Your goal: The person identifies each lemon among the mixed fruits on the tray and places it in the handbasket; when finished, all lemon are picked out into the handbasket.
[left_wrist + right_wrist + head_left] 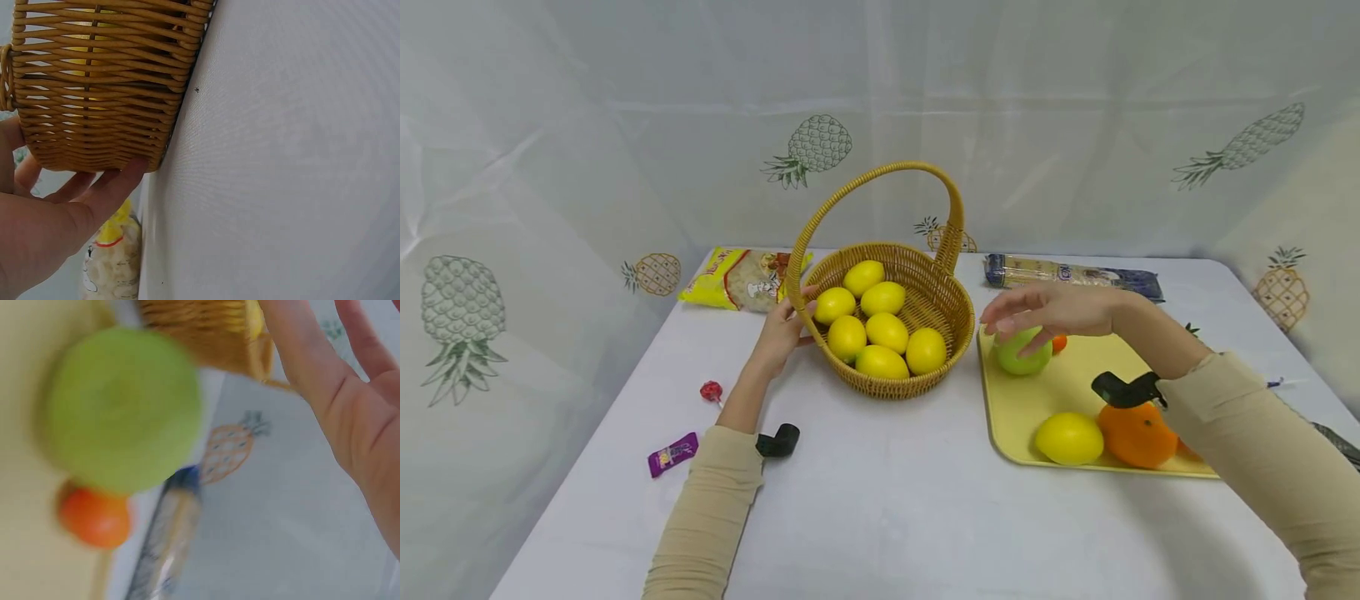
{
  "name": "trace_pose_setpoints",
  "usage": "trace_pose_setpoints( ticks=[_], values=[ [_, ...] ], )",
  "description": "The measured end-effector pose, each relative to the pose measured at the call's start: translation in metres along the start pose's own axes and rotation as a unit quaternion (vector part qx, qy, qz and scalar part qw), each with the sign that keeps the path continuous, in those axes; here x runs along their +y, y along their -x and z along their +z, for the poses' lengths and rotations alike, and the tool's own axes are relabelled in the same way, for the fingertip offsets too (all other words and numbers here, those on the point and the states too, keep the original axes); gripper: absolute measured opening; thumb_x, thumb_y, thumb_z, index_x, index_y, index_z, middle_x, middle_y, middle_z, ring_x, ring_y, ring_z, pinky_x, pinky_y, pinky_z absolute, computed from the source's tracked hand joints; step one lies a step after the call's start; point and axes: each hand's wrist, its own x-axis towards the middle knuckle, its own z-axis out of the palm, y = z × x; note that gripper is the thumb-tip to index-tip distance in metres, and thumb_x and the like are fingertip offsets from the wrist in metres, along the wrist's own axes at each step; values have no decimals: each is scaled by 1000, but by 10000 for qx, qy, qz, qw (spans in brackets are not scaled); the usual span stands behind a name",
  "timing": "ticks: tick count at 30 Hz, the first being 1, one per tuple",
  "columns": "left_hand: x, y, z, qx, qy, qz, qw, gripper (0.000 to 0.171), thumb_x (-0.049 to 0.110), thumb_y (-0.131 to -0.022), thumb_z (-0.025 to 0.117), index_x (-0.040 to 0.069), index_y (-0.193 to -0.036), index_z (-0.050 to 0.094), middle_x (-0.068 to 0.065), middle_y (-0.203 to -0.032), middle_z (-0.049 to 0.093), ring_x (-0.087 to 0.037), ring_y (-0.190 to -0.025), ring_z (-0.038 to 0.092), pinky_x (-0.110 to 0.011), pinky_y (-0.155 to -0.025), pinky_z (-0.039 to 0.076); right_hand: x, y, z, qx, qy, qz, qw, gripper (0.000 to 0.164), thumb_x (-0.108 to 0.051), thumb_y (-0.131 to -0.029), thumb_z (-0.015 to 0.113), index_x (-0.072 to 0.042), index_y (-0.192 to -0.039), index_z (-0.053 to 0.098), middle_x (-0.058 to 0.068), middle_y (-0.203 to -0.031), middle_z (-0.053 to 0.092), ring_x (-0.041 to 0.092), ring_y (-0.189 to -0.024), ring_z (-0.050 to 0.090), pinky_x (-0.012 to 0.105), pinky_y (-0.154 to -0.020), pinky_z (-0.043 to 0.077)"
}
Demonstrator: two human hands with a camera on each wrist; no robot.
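Observation:
A wicker basket point(917, 386) with a tall arched handle bears several lemons point(887, 332). At its left side my left hand point(777, 337) holds it, with thumb and fingers at the handle's base and along the outer wall. In the left wrist view, fingertips meet the woven side point(100, 125). My right hand point(1051, 312) hovers over the yellow tray point(1011, 429), above a green apple point(1021, 354). Its fingers are loosely spread with nothing between them. The apple point(122, 409) looks blurred in the right wrist view, beside a small orange-red fruit point(97, 517).
On the tray's near side lie a lemon point(1070, 438) and a large orange point(1137, 435). Behind it is a noodle packet point(1075, 275). A yellow snack bag point(741, 279) sits back left, with a red lollipop point(711, 391) and purple wrapped candy point(673, 455) farther forward.

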Motion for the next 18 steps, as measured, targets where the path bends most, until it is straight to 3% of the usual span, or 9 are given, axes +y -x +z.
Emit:
trace_pose_setpoints(
  ticks=[5,13,18],
  values=[
    [0,0,1,-11,21,-1,10000,48,23,-104,48,5,-147,39,-15,-152,29,-35,-130,37,-56,-92,48,34,21,4,-209,-7,46,9998,41,-16,-100,55,6,-133,47,24,-136,45,37,-126,42,45,-96,49],
    [2,-1,2,24,22,-13,10000,47,21,-104,48,6,-147,39,-14,-152,28,-35,-129,40,-54,-93,48,64,41,17,-631,631,147,9959,47,-13,-93,66,3,-133,48,20,-134,47,40,-127,42,30,-97,48],
    [0,0,1,38,-43,2,10000,47,21,-104,47,5,-147,39,-15,-152,29,-35,-131,37,-56,-94,47,66,45,25,-788,1194,429,9888,53,-13,-84,76,-7,-131,53,10,-131,52,36,-124,45,41,-101,43]
  ],
)
